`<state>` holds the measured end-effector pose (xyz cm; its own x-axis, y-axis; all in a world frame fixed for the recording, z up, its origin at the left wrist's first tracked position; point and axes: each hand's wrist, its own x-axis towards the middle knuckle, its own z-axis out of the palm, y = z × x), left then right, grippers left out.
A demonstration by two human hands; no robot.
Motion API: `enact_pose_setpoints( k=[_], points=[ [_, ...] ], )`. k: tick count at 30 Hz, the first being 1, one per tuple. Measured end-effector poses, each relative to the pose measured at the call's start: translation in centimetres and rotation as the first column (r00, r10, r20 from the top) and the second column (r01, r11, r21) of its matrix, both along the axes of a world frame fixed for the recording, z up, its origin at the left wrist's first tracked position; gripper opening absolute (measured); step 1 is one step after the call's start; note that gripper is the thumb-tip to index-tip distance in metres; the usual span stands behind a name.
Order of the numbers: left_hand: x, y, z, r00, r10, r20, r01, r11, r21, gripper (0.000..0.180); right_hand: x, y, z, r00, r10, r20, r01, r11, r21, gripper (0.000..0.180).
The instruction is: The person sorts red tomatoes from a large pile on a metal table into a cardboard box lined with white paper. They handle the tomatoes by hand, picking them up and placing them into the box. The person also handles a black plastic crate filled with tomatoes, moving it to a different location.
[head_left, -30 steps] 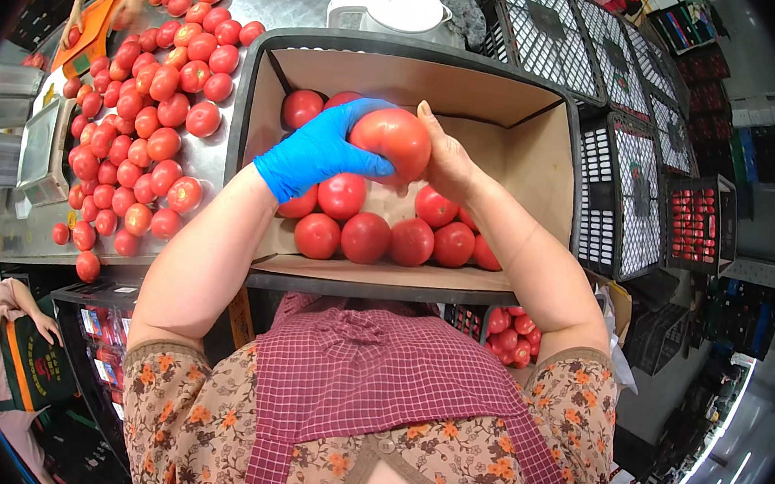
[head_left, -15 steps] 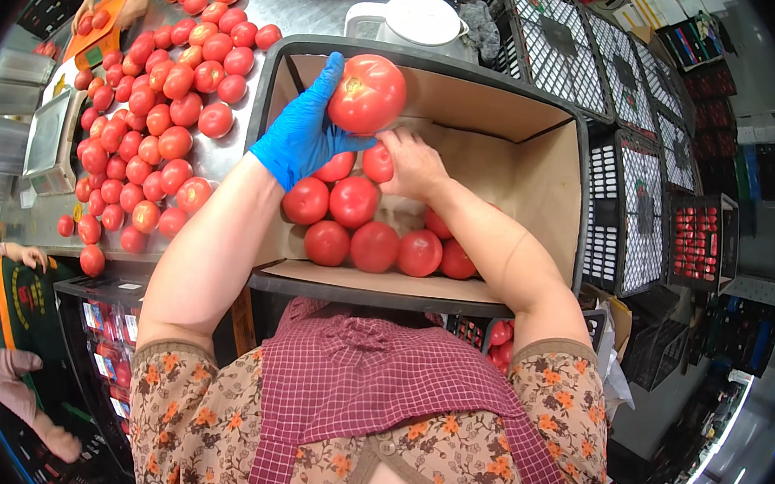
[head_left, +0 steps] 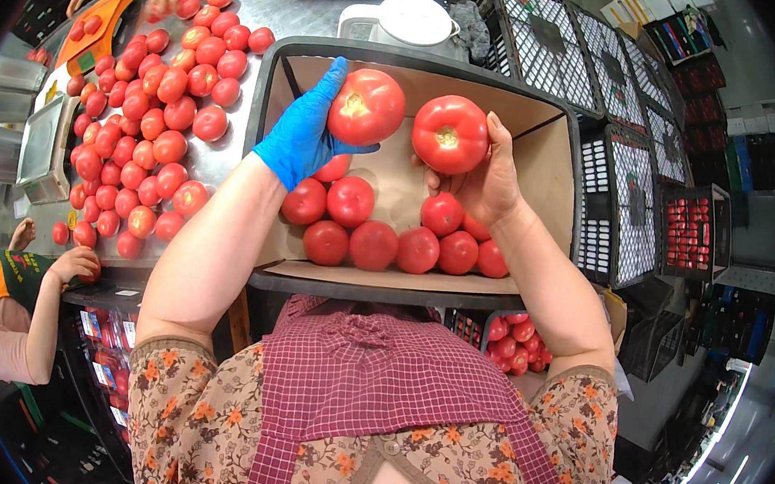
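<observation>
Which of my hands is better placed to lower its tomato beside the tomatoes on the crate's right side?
Probably your right hand: its held tomato is nearer those right-side tomatoes. Your blue-gloved left hand holds another tomato farther left, over the left half of the crate.

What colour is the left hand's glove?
The glove is bright blue, best seen in the head view.

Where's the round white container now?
In the head view's upper middle, the round white container stands just beyond the paper-lined crate, left of grey plastic.

This looks like a produce packing room, with loose tomatoes (head_left: pixel 170 145) on a metal table (head_left: pixel 279 9) and stacked black crates (head_left: pixel 635 205).
</observation>
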<state>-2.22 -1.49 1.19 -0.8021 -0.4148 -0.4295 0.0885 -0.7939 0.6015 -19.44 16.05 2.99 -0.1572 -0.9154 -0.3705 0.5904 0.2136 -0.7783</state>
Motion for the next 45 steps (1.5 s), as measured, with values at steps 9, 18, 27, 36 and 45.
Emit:
enact_pose_setpoints(
  k=[9,18,27,36,45],
  points=[
    [-0.2,0.4,-0.2,0.996,-0.053,0.076,0.057,0.998,-0.041,0.061,1.5,0.7,-0.4,0.997,-0.051,0.061,0.052,0.999,-0.003,0.081],
    [0.1,1.0,-0.4,0.975,-0.203,0.093,0.213,0.969,-0.125,0.051,0.7,0.5,-1.0,0.998,-0.064,-0.016,0.064,0.998,-0.026,0.077],
    [0.0,2.0,-2.0,0.905,-0.412,0.110,0.426,0.883,-0.197,0.058,0.6,0.8,-2.2,0.937,-0.035,-0.346,0.011,0.997,-0.072,0.081],
    [0.0,2.7,-1.9,0.872,-0.485,0.061,0.487,0.853,-0.186,0.070,2.0,0.6,-1.8,0.797,-0.153,-0.584,0.066,0.984,-0.167,0.056],
    [-0.2,3.7,-0.5,0.940,-0.240,-0.242,0.273,0.955,0.115,0.078,-0.1,0.2,-3.4,0.647,-0.292,-0.705,0.190,0.957,-0.221,0.050]
  ],
)
